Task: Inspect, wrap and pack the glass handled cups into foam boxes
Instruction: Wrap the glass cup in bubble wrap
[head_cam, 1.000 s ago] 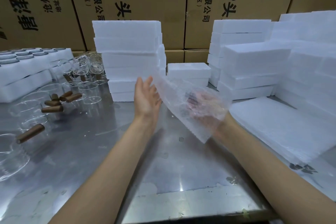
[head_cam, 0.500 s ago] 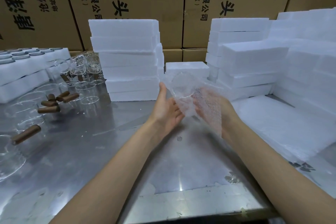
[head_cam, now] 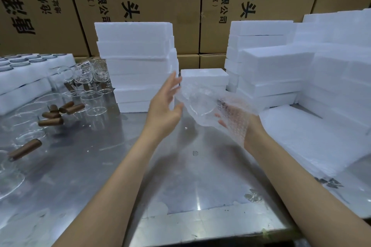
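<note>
Item on my feed, frame centre: one glass cup (head_cam: 200, 104) in bubble wrap (head_cam: 236, 116), cradled in my right hand (head_cam: 239, 120) with fingers curled beneath; left hand (head_cam: 164, 106) beside it, fingers spread, holding nothing.

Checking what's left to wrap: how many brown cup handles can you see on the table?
6 brown handles: five clustered at left, one alone nearer. More may hide among the far glasses.
</note>
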